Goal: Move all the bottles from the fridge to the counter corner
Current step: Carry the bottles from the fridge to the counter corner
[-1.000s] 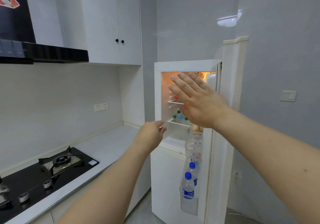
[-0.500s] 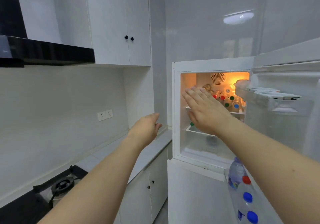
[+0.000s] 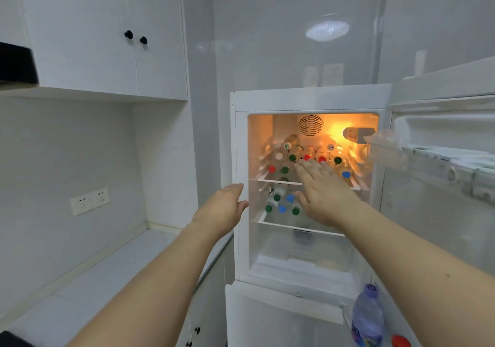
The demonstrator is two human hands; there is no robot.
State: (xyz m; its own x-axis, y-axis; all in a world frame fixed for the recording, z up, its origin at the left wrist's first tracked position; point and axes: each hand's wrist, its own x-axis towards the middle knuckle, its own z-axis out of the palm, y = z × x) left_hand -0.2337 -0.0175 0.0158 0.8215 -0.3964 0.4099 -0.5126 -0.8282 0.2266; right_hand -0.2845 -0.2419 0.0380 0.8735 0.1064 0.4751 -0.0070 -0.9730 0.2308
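The white fridge (image 3: 310,99) stands open with its light on. Several clear bottles (image 3: 308,154) with red, green, blue and white caps lie stacked on the upper shelf, caps facing me. More bottles (image 3: 281,204) lie on the shelf below. My right hand (image 3: 322,190) reaches inside, flat and open, fingertips at the front of the upper stack. My left hand (image 3: 222,207) hovers open at the fridge's left frame, holding nothing. A purple-capped bottle (image 3: 367,317) and a red cap (image 3: 401,341) show in the door rack. The counter corner (image 3: 150,242) lies left of the fridge.
The open fridge door (image 3: 442,175) swings out at the right with clear racks. White upper cabinets (image 3: 107,33) hang above the counter. Wall sockets (image 3: 89,200) sit on the left wall, and the range hood edge (image 3: 17,63) juts in at far left.
The view has drawn closer to the fridge and turned right, leaving the stove out of frame. My right hand has gone deeper onto the upper shelf; my left hand has reached the fridge frame.
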